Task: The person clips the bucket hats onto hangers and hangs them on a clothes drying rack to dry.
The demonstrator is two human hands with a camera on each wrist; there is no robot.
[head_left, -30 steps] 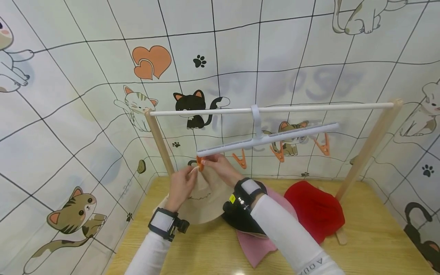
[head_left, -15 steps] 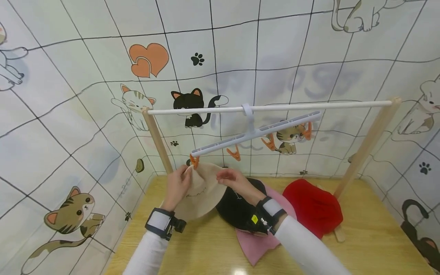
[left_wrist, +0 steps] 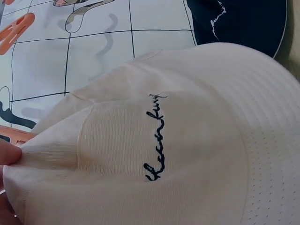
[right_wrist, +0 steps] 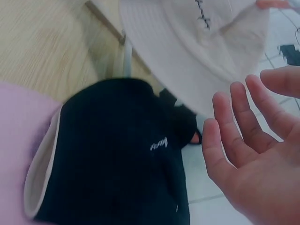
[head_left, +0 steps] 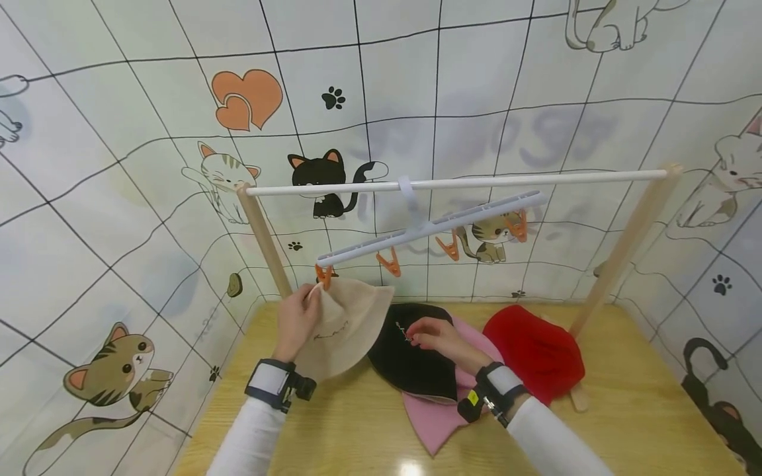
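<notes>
Left hand (head_left: 296, 324) pinches the beige cloth brimmed hat (head_left: 356, 325) under the low end of the white plastic hanger (head_left: 418, 229); right hand (head_left: 443, 338), fingers loosely spread, below its middle. Best check that orange plastic clip's (head_left: 323, 276) bite before easing off!

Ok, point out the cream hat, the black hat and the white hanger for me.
Cream hat (left_wrist: 180, 145): left wrist view, on its crown, beside the lettering.
Black hat (right_wrist: 112, 154): right wrist view, on its dark outer cloth.
White hanger (head_left: 436, 227): head view, on its slanted bar near the hook.
</notes>
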